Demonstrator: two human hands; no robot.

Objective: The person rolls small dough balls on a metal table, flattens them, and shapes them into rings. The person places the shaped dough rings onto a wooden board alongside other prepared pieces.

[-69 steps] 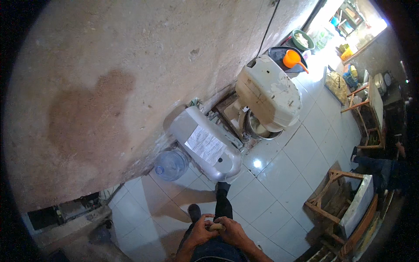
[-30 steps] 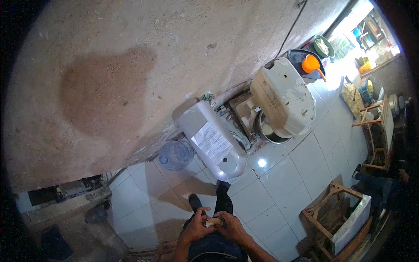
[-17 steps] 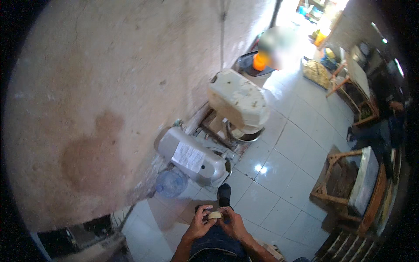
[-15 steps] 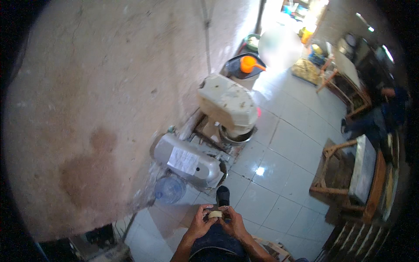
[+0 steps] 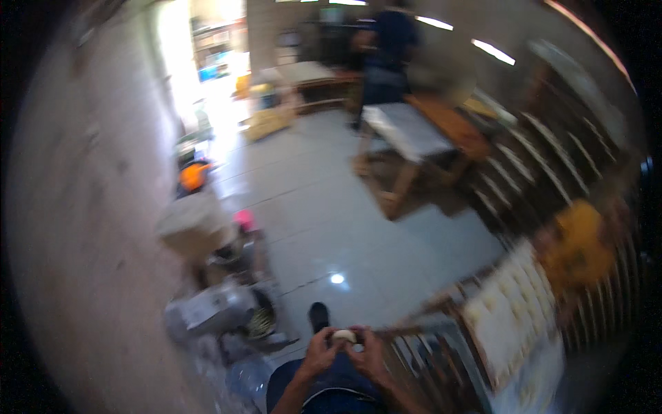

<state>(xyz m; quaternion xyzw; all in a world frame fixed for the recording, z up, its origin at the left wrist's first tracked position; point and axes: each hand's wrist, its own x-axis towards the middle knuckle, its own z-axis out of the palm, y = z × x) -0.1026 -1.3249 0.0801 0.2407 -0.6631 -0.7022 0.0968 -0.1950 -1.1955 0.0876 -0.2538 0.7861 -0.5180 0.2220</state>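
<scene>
Cream-coloured, one curved piece [image 5: 344, 336] is gripped by the fingers of one left hand [image 5: 319, 355] and one right hand [image 5: 367, 356].

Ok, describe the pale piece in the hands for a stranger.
Find the tiled floor, then the dark shoe at lower centre. Just below, the left hand and right hand hold a pale, curved piece. Being small and held sets it apart from the broad, pale tray at right.

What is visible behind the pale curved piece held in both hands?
Beyond the pale curved piece, the tiled floor and one dark shoe show; nearer the body, dark blue clothing. What is directly behind the piece is hidden by it, the left hand and right hand.
</scene>
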